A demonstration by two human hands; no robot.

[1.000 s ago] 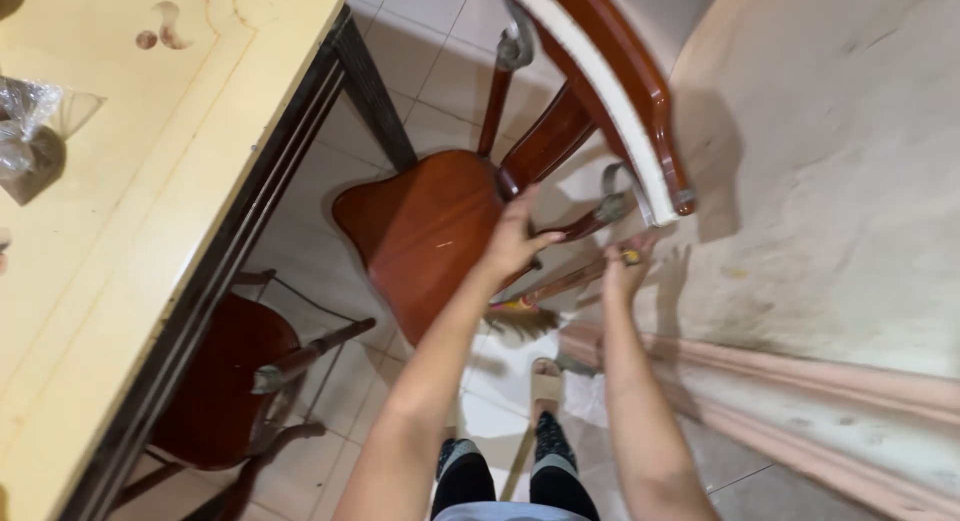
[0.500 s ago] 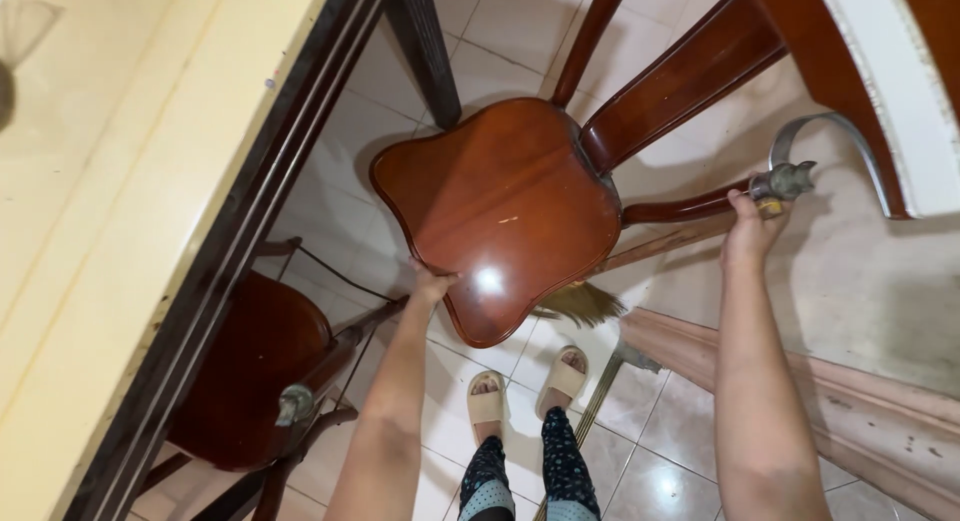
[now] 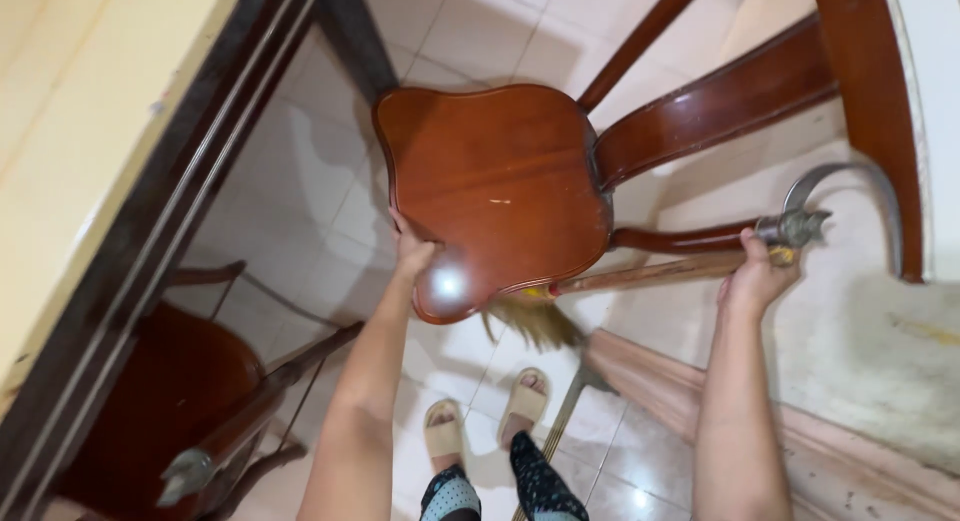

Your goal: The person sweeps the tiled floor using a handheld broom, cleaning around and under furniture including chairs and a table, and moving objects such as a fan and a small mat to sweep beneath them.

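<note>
Chair [image 3: 495, 186] swung closer to desk [image 3: 110, 181] since earlier. Left hand [image 3: 412, 251] grasps seat edge; right hand [image 3: 755, 276] clenches leg plus broom [image 3: 640, 274]. Lift evenly, keep legs clear of desk.

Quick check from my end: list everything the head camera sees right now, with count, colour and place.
wooden chair: one, reddish brown, glossy seat, centre, beside the table
chair arm tip: one, grey metal, right of the seat
broom: one, brown stick with straw-coloured bristles, running under the seat edge
table: one, cream top with dark edge, left
second chair: one, dark reddish brown, under the table, lower left
floor tiles: white, glossy, under the chairs
wall: stained off-white with pinkish skirting, right
sandals: two, beige, bottom centre, on the person's feet
left hand: grips the seat's front edge
right hand: holds the broom stick at the chair arm tip
</note>
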